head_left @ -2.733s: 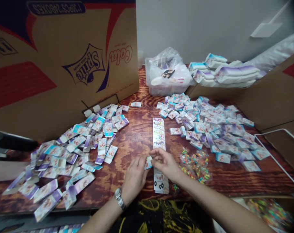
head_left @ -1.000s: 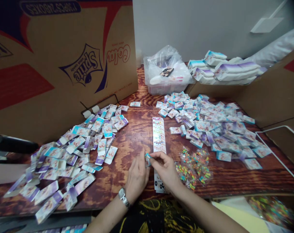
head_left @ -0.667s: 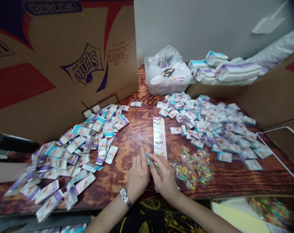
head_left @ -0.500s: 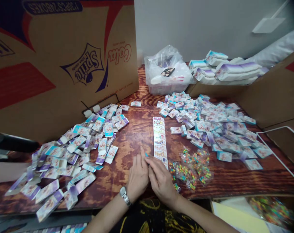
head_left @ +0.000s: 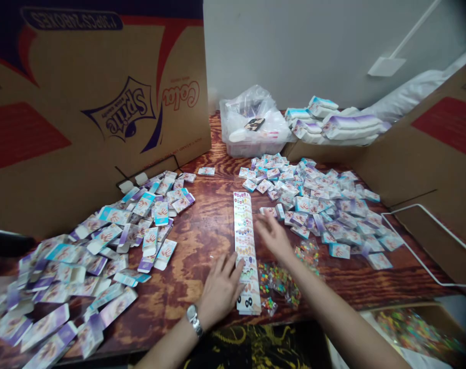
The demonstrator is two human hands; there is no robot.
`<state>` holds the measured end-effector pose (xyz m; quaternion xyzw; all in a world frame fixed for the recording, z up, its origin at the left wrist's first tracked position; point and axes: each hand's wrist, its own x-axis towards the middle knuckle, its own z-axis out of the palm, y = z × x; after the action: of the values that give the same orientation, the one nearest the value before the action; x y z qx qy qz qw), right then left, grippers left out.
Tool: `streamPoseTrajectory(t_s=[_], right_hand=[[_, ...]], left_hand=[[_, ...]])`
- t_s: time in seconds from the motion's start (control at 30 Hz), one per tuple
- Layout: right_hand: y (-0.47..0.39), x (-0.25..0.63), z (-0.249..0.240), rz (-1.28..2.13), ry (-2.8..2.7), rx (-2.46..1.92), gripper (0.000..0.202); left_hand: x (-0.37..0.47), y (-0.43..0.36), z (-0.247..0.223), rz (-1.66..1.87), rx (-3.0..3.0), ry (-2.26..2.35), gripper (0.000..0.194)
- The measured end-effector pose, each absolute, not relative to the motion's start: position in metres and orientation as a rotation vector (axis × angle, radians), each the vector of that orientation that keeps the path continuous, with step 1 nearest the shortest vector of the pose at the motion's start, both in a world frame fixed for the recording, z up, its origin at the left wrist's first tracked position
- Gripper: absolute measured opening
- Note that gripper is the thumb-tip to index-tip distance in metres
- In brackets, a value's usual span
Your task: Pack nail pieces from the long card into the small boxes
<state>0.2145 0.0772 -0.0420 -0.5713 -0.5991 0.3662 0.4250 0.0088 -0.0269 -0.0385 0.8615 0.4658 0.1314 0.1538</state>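
A long stack of printed paper strips (head_left: pixel 243 241) with rows of coloured pictures lies on the table in front of me. My left hand (head_left: pixel 222 283), wearing a silver watch, rests at its lower left side; the fingers are spread, the tips touching or just over the strip's edge. To the strip's right, my right hand (head_left: pixel 273 237) hovers with its fingers stretched towards the strip, and I see nothing in it. Beneath my right forearm lie small clear bags of colourful candy-like pieces (head_left: pixel 281 282). Just beyond the right fingertips are small printed boxes (head_left: pixel 268 211).
Opened small cartons (head_left: pixel 113 241) are heaped on the left, and a pile of closed boxes (head_left: pixel 332 205) on the right. A large cardboard box (head_left: pixel 102 92) stands at left. A plastic-lined tub (head_left: pixel 251 146) sits at the back. Lower right, a container holds colourful pieces (head_left: pixel 413 328).
My hands were together left of the strip, with a bit of blue showing between them; now they are apart. The right hand has moved forward and right. The view has shifted slightly.
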Motion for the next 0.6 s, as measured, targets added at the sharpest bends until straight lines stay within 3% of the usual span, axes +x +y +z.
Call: streamPoseTrajectory(t_s=[0.1,0.17,0.47,0.6], right_hand=[[0.085,0.209,-0.048,0.726,-2.367,-1.304,0.073],[0.09,0.207,-0.052,0.606,-2.646,-1.268,0.077],[0.078,0.208,-0.056,0.5,-2.65,-1.299,0.052],[0.08,0.206,-0.05,0.52,-2.58,-1.364,0.065]], left_hand=[[0.015,-0.031,-0.048,0.311,2.515,1.321,0.046],[0.016,-0.033,-0.051,0.287,2.526,1.336,0.045],[0.015,-0.032,-0.053,0.302,2.512,1.319,0.044],[0.015,-0.032,-0.054,0.34,2.498,1.32,0.044]])
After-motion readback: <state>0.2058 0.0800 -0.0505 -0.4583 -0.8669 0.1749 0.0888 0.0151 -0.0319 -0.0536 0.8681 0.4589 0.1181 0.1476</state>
